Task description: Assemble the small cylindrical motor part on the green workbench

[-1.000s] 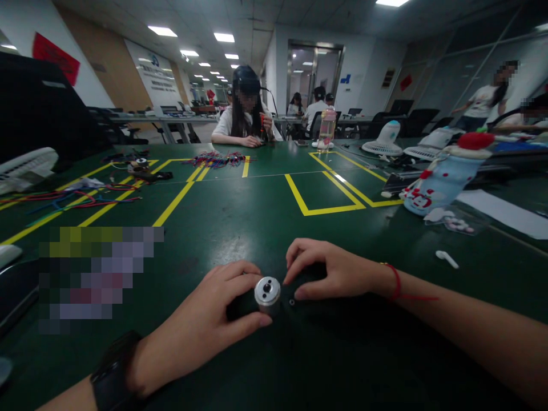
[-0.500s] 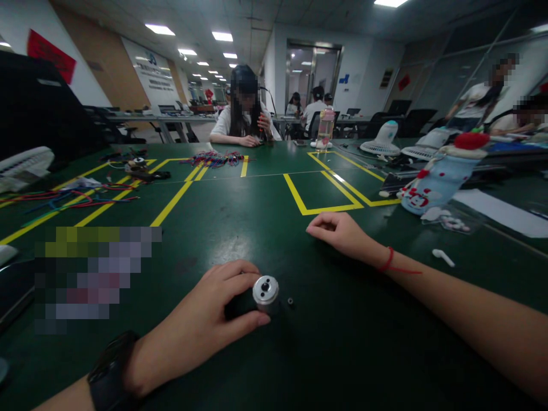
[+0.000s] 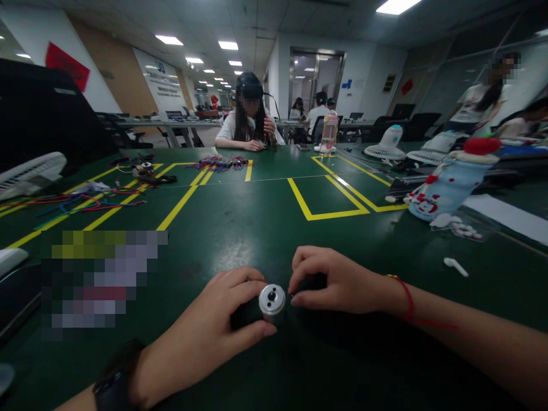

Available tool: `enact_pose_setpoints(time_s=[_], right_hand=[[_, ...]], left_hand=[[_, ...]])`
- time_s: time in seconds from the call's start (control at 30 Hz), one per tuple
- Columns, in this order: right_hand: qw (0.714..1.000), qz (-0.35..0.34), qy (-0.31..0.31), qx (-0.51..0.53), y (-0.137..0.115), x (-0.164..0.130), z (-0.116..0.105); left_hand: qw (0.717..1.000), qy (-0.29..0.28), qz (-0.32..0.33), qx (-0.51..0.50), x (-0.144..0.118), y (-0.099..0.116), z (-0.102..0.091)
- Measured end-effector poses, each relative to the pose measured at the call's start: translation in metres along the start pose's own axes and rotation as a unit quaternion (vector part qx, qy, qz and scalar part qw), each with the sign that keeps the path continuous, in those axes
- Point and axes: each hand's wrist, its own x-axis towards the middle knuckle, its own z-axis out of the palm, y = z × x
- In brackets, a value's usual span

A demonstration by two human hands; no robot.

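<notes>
On the green table [image 3: 257, 228] my left hand [image 3: 205, 337] grips a small silver metal cylinder [image 3: 272, 299], thumb below it and fingers curled over its dark body. The cylinder's round end with a dark centre hole faces up towards me. My right hand [image 3: 338, 282] rests just to its right. Its thumb and forefinger are pinched together against the cylinder's rim. What lies between those fingertips is hidden. I wear a black watch on the left wrist and a red string on the right.
Yellow tape lines [image 3: 325, 214] mark out boxes on the table. Coloured wires [image 3: 85, 202] lie at the left, a small white piece [image 3: 456, 265] and a blue snowman-patterned bottle [image 3: 445, 182] at the right. A person [image 3: 250, 123] sits across the table, with white fans [image 3: 387, 145] nearby.
My right hand went away to the far right half a second ago, uncovering a tiny black part beside the cylinder. It has now come back and covers that spot. The left hand stayed put.
</notes>
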Motion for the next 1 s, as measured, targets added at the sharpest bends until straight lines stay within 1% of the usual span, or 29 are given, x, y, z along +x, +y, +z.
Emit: enact_pose_setpoints(time_s=[0.07,0.1,0.13,0.17,0.3,0.4,0.47,0.53,0.6,0.67,0.73,0.8,0.83,0.9,0.93,1.0], right_hand=[[0.996,0.007,0.08,0.034,-0.009,0.005,0.001],[0.993,0.008,0.111,0.041,-0.014,0.007,0.001],[0.991,0.005,0.127,0.045,-0.018,0.008,0.002],[0.991,0.001,0.13,0.045,-0.023,0.009,0.002],[0.995,-0.005,0.092,0.031,-0.036,0.01,0.006],[0.996,0.01,0.079,0.035,-0.041,0.007,0.006],[0.996,0.015,0.071,0.044,-0.04,0.005,0.003],[0.994,0.033,0.086,0.061,-0.032,0.003,-0.003],[0.984,0.075,0.136,0.092,-0.015,0.002,-0.009],[0.96,0.138,0.212,0.121,0.01,0.0,-0.018],[0.926,0.202,0.301,0.11,0.037,-0.003,-0.027],[0.906,0.229,0.342,0.102,0.06,-0.006,-0.036],[0.898,0.235,0.357,0.099,0.069,-0.008,-0.04],[0.894,0.237,0.367,0.096,0.078,-0.012,-0.044],[0.896,0.235,0.365,0.093,0.079,-0.014,-0.044],[0.908,0.221,0.346,0.082,0.072,-0.017,-0.042]], left_hand=[[1.0,0.001,-0.001,0.001,-0.001,-0.001,-0.002],[1.0,0.004,-0.001,0.002,-0.001,-0.001,-0.003],[1.0,0.009,0.002,0.004,-0.001,-0.001,-0.002],[1.0,0.016,0.003,0.007,-0.001,0.0,-0.001],[0.999,0.033,0.012,0.016,0.001,0.003,0.003],[0.999,0.031,0.014,0.016,0.001,0.005,0.004],[1.0,0.026,0.012,0.013,0.001,0.005,0.004],[1.0,0.022,0.009,0.009,0.0,0.006,0.005],[1.0,0.017,0.006,0.006,-0.001,0.006,0.007],[1.0,0.013,0.007,0.006,-0.001,0.007,0.007],[1.0,0.013,0.009,0.006,-0.001,0.008,0.007],[1.0,0.012,0.009,0.004,-0.001,0.01,0.006],[1.0,0.012,0.008,0.005,-0.001,0.012,0.005],[1.0,0.012,0.01,0.008,-0.001,0.015,0.005],[1.0,0.011,0.011,0.01,-0.001,0.017,0.006],[1.0,0.008,0.012,0.011,0.0,0.021,0.007]])
